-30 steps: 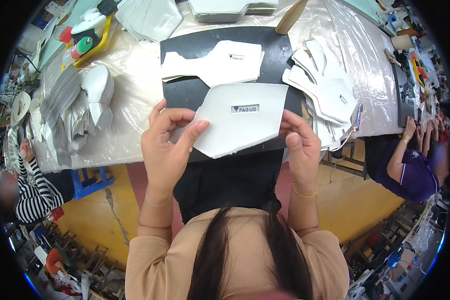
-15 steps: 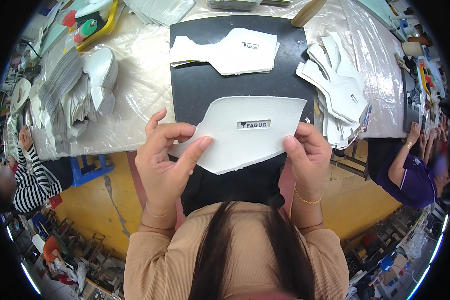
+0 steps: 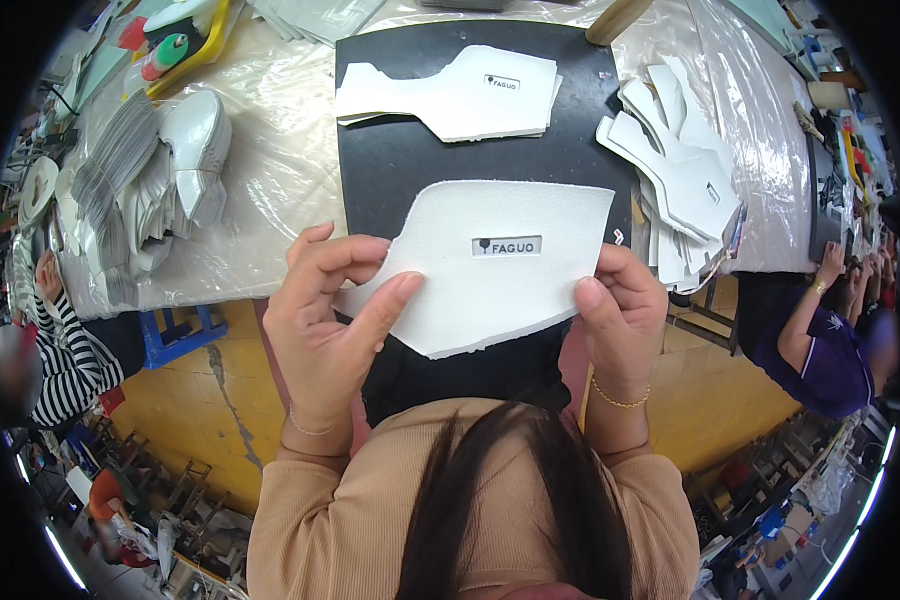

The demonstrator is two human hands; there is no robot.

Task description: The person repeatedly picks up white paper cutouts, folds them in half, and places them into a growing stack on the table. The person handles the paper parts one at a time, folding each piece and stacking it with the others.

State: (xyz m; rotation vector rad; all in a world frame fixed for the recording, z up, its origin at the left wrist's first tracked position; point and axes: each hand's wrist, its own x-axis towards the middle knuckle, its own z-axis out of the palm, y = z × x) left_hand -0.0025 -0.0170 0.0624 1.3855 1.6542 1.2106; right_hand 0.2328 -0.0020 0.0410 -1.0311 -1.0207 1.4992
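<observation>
A white leather shoe-upper piece (image 3: 480,300) with a small printed label window is held up before me, over the near edge of the black board (image 3: 390,165). My left hand (image 3: 335,300) pinches its left edge, thumb in front and fingers behind. On the opposite edge, my right hand (image 3: 620,310) grips it the same way near the lower right corner. Its narrow left end is partly hidden behind my left fingers. Farther back on the board lies a short stack of similar white pieces (image 3: 470,105).
Stacked grey-white pieces (image 3: 120,165) stand on the plastic-covered table at left, near a yellow tray (image 3: 210,50) with a green-and-red bottle. More white pieces (image 3: 670,170) are heaped at right. A wooden handle (image 3: 618,20) rests at the board's far corner. Co-workers (image 3: 820,350) sit on both sides.
The held leather piece has tilted to face me more squarely, its lower edge slightly lower. Both hands keep their grip. The whole table view has shifted slightly upward.
</observation>
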